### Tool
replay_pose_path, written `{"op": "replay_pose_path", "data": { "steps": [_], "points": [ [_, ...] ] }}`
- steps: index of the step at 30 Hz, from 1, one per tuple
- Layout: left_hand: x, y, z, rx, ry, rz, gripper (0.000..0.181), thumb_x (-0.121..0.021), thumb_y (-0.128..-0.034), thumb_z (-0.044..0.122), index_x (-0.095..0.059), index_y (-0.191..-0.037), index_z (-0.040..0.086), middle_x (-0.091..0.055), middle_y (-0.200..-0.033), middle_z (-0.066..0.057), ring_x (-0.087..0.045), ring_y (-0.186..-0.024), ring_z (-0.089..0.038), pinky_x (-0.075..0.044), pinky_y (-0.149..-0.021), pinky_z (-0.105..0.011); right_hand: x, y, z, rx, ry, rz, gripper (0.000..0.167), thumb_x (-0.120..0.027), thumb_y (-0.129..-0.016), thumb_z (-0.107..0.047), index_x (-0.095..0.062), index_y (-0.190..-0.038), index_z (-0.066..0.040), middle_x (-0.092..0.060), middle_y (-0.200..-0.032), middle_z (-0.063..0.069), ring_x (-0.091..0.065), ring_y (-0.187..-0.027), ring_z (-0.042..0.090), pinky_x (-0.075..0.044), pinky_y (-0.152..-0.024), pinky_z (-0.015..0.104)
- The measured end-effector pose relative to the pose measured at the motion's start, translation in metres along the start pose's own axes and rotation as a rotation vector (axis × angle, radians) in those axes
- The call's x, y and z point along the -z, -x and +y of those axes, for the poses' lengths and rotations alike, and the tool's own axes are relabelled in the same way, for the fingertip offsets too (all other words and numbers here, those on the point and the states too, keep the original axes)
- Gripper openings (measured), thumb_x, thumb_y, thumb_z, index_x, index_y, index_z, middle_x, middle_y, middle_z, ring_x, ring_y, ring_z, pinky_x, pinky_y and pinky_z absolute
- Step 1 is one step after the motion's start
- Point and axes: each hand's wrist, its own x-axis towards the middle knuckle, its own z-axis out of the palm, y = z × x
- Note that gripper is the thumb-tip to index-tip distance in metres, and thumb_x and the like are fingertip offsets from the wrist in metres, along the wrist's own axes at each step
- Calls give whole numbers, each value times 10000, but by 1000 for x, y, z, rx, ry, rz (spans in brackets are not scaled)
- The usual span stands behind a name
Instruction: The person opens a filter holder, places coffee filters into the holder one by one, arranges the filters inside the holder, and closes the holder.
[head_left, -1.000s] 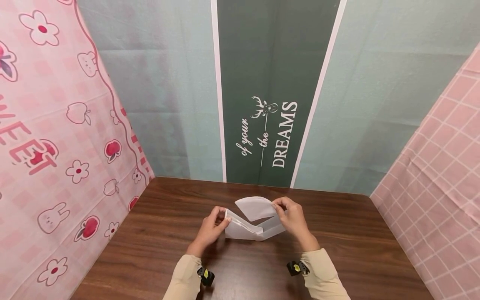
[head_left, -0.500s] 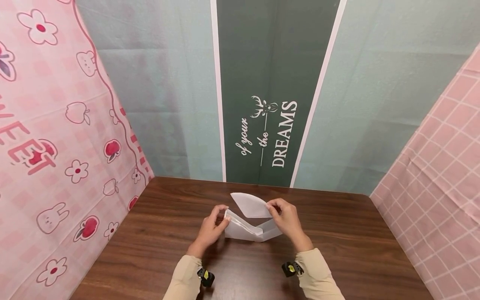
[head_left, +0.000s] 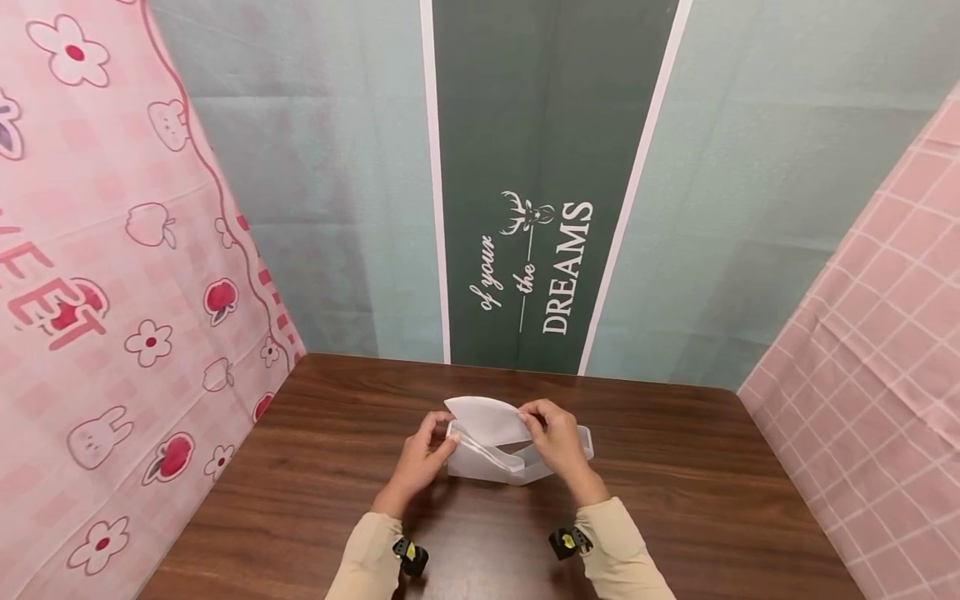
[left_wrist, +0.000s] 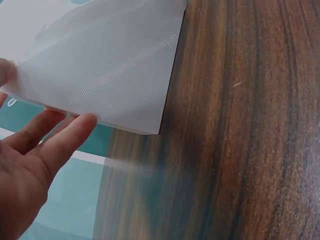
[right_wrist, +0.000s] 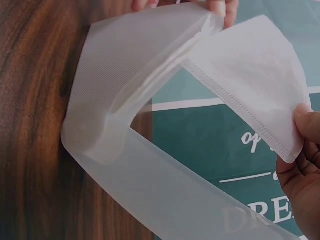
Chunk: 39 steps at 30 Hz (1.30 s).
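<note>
My right hand (head_left: 558, 442) pinches a white cone coffee filter (head_left: 486, 419) by its right edge. The fan-shaped paper, its crimped seam (right_wrist: 235, 107) visible in the right wrist view, slants over the mouth of a frosted plastic case (head_left: 476, 463). With thumb and fingers my left hand (head_left: 418, 460) grips the case's upper left end, as the left wrist view also shows. The case's lid (right_wrist: 170, 185) is folded out to the right, partly behind my right hand in the head view. Pale layered edges (right_wrist: 150, 82) show along the mouth; how deep the filter's left end reaches is hidden.
The case rests on a brown wood-grain table (head_left: 675, 483). A green printed cloth (head_left: 555, 125) hangs behind the table's far edge. Pink cloths stand at the left (head_left: 157, 275) and right (head_left: 862, 333).
My right hand has moved left with the coffee filter, bringing it over the case's left part. The filter has dropped slightly since half a second ago. My left hand and the case stay nearly still.
</note>
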Motion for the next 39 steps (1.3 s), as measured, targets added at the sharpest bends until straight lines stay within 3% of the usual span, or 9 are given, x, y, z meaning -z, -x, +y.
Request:
{"op": "replay_pose_path", "data": {
  "steps": [6, 10, 14, 17, 21, 30, 39],
  "points": [
    [6, 6, 29, 5, 35, -20, 283, -577, -917, 80, -489, -1184, 42, -614, -960, -161, -613, -838, -280, -532, -586, -351, -7, 3, 2, -47, 14, 1, 111, -711, -788, 24, -654, -839, -56, -605, -758, -11, -493, -624, 80, -442, -527, 230],
    [7, 7, 31, 26, 51, -14, 275, -567, -920, 72, -495, -1184, 44, -610, -958, -157, -609, -821, -250, -532, -601, -425, -10, 4, 2, -64, 10, 9, 100, -710, -791, 18, -649, -827, -53, -581, -732, -14, -496, -616, 102, -457, -523, 265],
    [7, 6, 25, 68, 102, -21, 258, -524, -948, 83, -494, -1203, 61, -599, -1003, -167, -606, -852, -289, -527, -638, -469, -11, 5, 1, -141, -15, -12, 91, -702, -793, 9, -647, -820, -59, -571, -716, -26, -506, -623, 118, -457, -543, 265],
    [3, 4, 9, 90, 127, -21, 242, -493, -972, 133, -493, -1213, 104, -590, -1046, -172, -608, -879, -299, -527, -649, -468, -12, 5, 1, -192, -9, -43, 102, -707, -772, 10, -642, -797, -65, -561, -711, -29, -501, -630, 124, -438, -553, 243],
    [-3, 1, -9, 91, 113, -5, 232, -497, -974, 186, -500, -1206, 169, -596, -1049, -158, -610, -869, -254, -537, -628, -413, -13, 4, 1, -167, 87, -94, 119, -720, -741, -2, -630, -746, -79, -532, -717, -26, -486, -646, 132, -434, -569, 261],
    [-3, 1, -9, 80, 117, 2, 246, -511, -968, 193, -499, -1210, 147, -599, -1052, -177, -604, -875, -285, -537, -615, -417, -14, 0, 0, -105, 281, -157, 130, -738, -751, -3, -624, -756, -65, -545, -705, 11, -508, -635, 173, -447, -586, 329],
    [-3, 1, -12, 4, 58, 8, 239, -482, -973, 194, -484, -1205, 138, -600, -1024, -143, -605, -842, -251, -531, -565, -321, -14, -4, 0, -180, 427, -324, 81, -696, -769, 8, -656, -747, -59, -628, -712, 40, -586, -627, 213, -482, -572, 370]
  ]
}}
